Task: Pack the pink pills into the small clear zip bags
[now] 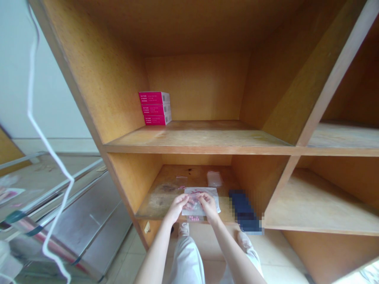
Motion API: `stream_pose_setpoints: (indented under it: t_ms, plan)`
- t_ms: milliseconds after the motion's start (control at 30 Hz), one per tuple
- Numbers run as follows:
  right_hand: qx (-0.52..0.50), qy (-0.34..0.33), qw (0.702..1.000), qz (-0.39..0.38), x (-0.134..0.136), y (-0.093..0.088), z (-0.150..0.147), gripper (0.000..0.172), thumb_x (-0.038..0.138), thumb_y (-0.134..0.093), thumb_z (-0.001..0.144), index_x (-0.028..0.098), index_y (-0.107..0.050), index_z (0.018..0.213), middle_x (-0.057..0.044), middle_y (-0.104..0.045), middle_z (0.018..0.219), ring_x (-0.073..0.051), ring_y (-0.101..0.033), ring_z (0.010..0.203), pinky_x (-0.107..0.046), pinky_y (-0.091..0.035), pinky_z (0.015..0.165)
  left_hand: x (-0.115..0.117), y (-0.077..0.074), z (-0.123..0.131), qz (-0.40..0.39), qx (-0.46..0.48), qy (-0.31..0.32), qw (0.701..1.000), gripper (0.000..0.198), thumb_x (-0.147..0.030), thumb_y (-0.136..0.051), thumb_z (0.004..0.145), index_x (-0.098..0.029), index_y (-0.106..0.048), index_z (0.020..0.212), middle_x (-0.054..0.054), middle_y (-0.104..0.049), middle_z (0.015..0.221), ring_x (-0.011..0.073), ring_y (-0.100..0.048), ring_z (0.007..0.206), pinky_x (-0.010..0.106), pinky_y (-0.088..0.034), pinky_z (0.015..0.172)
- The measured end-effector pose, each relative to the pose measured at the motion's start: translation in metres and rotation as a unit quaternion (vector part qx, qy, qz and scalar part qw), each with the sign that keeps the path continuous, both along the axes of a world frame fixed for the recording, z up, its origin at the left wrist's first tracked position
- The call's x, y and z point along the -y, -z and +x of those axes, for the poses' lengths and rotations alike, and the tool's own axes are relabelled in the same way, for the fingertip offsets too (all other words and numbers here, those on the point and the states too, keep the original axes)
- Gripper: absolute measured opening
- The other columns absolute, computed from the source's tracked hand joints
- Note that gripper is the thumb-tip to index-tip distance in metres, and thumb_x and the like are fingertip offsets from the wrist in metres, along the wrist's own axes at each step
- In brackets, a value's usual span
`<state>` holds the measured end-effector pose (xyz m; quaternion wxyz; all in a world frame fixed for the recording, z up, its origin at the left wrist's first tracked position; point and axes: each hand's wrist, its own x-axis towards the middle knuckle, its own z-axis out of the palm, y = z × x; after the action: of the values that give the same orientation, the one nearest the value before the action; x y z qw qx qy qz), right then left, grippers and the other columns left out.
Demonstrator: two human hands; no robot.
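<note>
My left hand [179, 206] and my right hand [208, 203] are close together over the lower shelf. Both pinch the upper part of a small clear plastic bag [193, 202], with fingertips a short gap apart. Beneath them lies a white sheet of paper [214, 193], with small pink pieces on it, partly hidden by my fingers. A clear bag with several round pink pieces [194, 218] rests at the shelf's front edge. Farther back lies another small clear bag [181, 180] with pink pieces at its lower end. Behind my right hand sits a pile of clear bags [214, 179].
Three pink-and-white boxes [155, 109] are stacked on the upper shelf [201, 138]. A dark blue item [244, 209], partly blurred out, lies right of the paper. To the left, a white cable [32, 79] hangs before a metal-framed surface [97, 217]. Wooden dividers flank both compartments.
</note>
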<state>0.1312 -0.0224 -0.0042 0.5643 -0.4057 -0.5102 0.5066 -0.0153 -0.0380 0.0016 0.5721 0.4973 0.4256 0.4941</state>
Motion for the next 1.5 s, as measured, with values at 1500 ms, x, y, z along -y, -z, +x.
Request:
stream_pose_setpoints:
  t_ms: [1500]
  plan:
    - [-0.054, 0.020, 0.998, -0.005, -0.0015, 0.0003, 0.0025, 0.026, 0.043, -0.055, 0.071, 0.017, -0.056, 0.070, 0.004, -0.048, 0.051, -0.009, -0.040, 0.046, -0.020, -0.030, 0.047, 0.0012, -0.0048, -0.0023, -0.009, 0.023, -0.028, 0.999, 0.025, -0.037, -0.061, 0.068, -0.016, -0.053, 0.077, 0.002, -0.064, 0.068, 0.0123, -0.060, 0.061, 0.021, -0.044, 0.057]
